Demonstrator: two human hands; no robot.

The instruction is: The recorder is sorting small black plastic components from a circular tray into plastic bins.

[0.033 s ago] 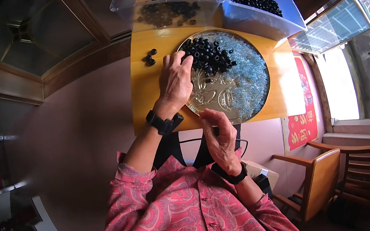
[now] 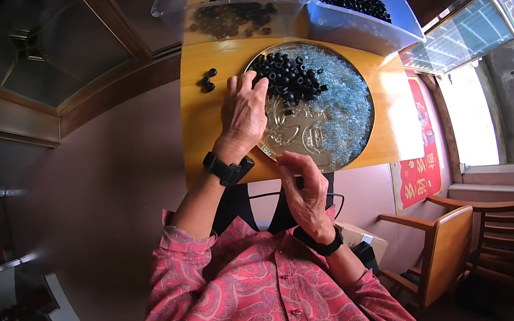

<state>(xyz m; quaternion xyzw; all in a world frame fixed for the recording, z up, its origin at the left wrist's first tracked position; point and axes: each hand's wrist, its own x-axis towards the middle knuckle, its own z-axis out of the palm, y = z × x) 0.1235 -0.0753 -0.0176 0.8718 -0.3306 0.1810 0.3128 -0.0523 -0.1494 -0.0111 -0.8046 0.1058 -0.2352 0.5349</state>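
A round gold-coloured tray (image 2: 279, 132) lies on the wooden table. On its far left part sits a heap of small black ring-shaped pieces (image 2: 290, 79). Tiny clear bluish beads (image 2: 345, 104) cover its right side. My left hand (image 2: 243, 111) is at the tray's left rim, with curled fingers touching the edge of the black heap; its fingertips are partly hidden. Over the near rim, my right hand (image 2: 306, 193) is closed in a pinch, thumb against forefinger. Whatever is between them is too small to make out. Several loose black pieces (image 2: 208, 81) lie left of the tray.
At the table's far side stand two clear plastic bins: the left bin (image 2: 234, 6) with scattered black pieces, the right bin (image 2: 371, 34) with many more. The wooden table (image 2: 199, 129) ends just in front of me. Wooden chairs (image 2: 443, 252) stand at the lower right, beneath a window.
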